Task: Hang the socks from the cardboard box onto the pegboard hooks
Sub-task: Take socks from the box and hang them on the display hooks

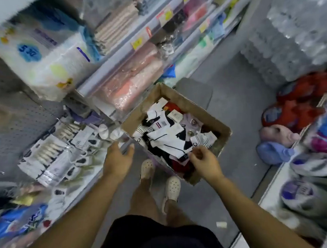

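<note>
My right hand (pixel 204 160) pinches a white sock (pixel 169 142) at the box's (pixel 150 103) near edge. My left hand (pixel 118 158) hangs loosely open beside it. More fill the box.

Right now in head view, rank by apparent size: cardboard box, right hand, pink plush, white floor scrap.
1. cardboard box
2. right hand and pink plush: look alike, hand is nearer, so unranked
3. white floor scrap
</note>
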